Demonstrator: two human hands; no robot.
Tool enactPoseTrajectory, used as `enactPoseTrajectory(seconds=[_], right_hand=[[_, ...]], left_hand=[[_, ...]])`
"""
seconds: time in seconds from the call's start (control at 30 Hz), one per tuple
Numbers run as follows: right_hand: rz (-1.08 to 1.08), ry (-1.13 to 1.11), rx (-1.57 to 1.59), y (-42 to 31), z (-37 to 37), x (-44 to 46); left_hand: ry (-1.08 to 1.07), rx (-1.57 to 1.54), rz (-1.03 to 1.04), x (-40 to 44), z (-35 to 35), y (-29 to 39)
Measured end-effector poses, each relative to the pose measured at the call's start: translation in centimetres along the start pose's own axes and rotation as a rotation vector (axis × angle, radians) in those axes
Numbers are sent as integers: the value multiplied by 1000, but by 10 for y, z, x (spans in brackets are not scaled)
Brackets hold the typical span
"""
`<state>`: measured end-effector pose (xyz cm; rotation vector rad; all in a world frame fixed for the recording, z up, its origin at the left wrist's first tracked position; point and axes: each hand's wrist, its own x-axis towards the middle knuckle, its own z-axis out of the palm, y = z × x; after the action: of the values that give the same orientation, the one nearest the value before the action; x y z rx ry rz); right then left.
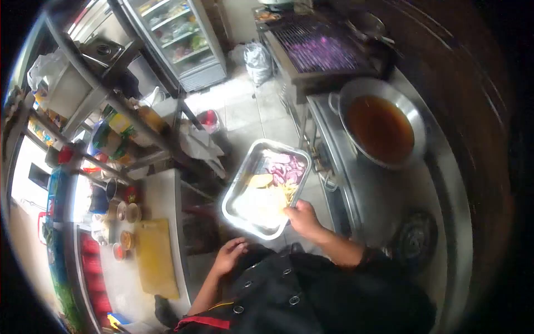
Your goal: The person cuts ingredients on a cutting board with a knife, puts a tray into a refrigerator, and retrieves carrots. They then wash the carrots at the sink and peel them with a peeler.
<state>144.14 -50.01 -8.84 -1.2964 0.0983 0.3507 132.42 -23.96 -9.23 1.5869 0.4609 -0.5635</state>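
Overall, one upright refrigerator [178, 42], with several shelves, stands at the far end of a tiled floor. On the right runs one smooth metal counter [370, 192]; beyond it is one rectangular grill [317, 50], its parallel bars tinted purple. One wide, round metal pan [418, 111] rests on the counter, one loop handle visible, holding smooth reddish-brown liquid. One black garment [334, 295] shows four ring-like buttons. On the left worktop [169, 206] lies one flat, rectangular yellow board [156, 259], with at least three small round bowls [127, 240] beside it.

One tray [238, 177], shiny, metallic and rectangular with rounded corners, is held above the floor between the worktop and the counter, in front of the garment. It contains numerous curved purple-and-white slices [286, 167] towards the far right corner, thin yellow strips [290, 192] nearer the right side, and one yellow-tan piece [260, 181] near the middle; glare hides the nearer contents.

Two hands are visible. The right hand [305, 220] grips the tray's near right edge, thumb over the rim. The left hand [231, 256], empty, is loosely curled just below the tray's near left corner in the view, apart from it.
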Motion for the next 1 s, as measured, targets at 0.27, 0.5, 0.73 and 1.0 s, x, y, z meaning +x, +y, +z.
enactPoseTrajectory(seconds=[0.27,0.5,0.73,1.0], right_hand=[[64,90,-113,34,-20,181],[-148,361,-352,10,-77,304],[-100,488,52,-52,-63,445],[87,243,-59,-124,-38,668]], left_hand=[[-223,122,48,215,-16,76],[-491,369,-30,371,-5,245],[-415,243,166,571,-4,255],[-151,41,-6,657,-89,434]])
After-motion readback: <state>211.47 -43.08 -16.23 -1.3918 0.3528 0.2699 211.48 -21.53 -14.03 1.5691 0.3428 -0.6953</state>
